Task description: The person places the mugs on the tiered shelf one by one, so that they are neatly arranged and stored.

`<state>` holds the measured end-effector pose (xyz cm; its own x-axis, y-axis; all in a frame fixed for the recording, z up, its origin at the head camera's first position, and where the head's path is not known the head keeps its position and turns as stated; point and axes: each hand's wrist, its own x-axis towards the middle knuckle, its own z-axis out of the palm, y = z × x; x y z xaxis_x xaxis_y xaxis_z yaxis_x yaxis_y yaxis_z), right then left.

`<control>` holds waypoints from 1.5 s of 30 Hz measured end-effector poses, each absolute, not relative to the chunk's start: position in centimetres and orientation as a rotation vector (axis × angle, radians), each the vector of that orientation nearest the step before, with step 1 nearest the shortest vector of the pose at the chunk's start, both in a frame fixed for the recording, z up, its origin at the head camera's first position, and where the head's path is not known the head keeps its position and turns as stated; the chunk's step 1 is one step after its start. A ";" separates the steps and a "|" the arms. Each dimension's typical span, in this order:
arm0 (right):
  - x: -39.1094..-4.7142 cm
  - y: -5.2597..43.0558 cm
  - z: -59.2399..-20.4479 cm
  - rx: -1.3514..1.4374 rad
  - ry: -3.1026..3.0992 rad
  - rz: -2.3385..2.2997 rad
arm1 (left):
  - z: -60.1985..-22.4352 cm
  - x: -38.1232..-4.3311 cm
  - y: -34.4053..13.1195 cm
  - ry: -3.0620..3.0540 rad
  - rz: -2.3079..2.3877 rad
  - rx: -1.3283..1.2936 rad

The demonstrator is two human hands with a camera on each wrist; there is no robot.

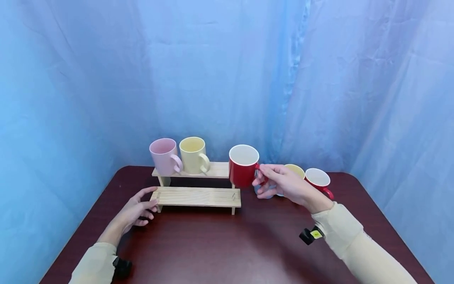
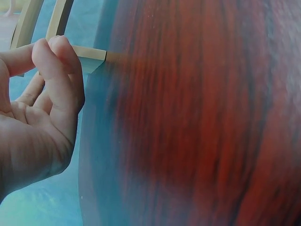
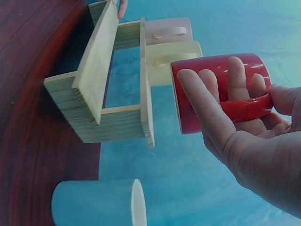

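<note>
A red mug point(image 1: 242, 169) with a white inside hangs upright by the right end of a two-step wooden rack point(image 1: 198, 196). My right hand point(image 1: 283, 181) holds it by the handle, the fingers reaching through and along its side in the right wrist view. With thumb and fingers, my left hand point(image 1: 133, 213) grips the left end of the lower step. On the upper step stand a pink mug point(image 1: 164, 157) at the left and a yellow mug point(image 1: 190, 159) beside it, their handles turned right.
Right of the rack, partly behind my right hand, stand another yellow mug point(image 1: 296, 170), a second red mug point(image 1: 319, 178) and a light blue mug point(image 3: 94, 202). The dark wooden table point(image 1: 198, 248) reaches back to a blue curtain point(image 1: 213, 79).
</note>
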<state>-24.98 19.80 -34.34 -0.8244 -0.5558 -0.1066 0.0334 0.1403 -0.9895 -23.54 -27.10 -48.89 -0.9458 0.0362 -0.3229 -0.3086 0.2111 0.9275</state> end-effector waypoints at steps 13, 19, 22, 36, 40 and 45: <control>-28.0 16.6 -34.2 -0.468 2.019 -1.728 | -48.6 -24.5 -27.0 2.224 1.775 -0.259; -29.6 14.8 -34.6 -0.451 1.970 -1.732 | -48.7 -24.8 -27.2 2.221 1.779 -0.272; -30.8 14.7 -34.2 -0.445 1.983 -1.764 | -48.3 -26.0 -27.0 2.222 1.800 -0.251; -32.2 14.6 -35.4 -0.376 1.980 -1.775 | -48.0 -26.9 -26.7 2.216 1.802 -0.222; -32.3 14.2 -35.8 -0.388 1.973 -1.775 | -47.9 -26.6 -26.9 2.219 1.798 -0.225; -32.3 14.0 -36.4 -0.386 1.968 -1.751 | -48.0 -26.3 -27.0 2.212 1.782 -0.227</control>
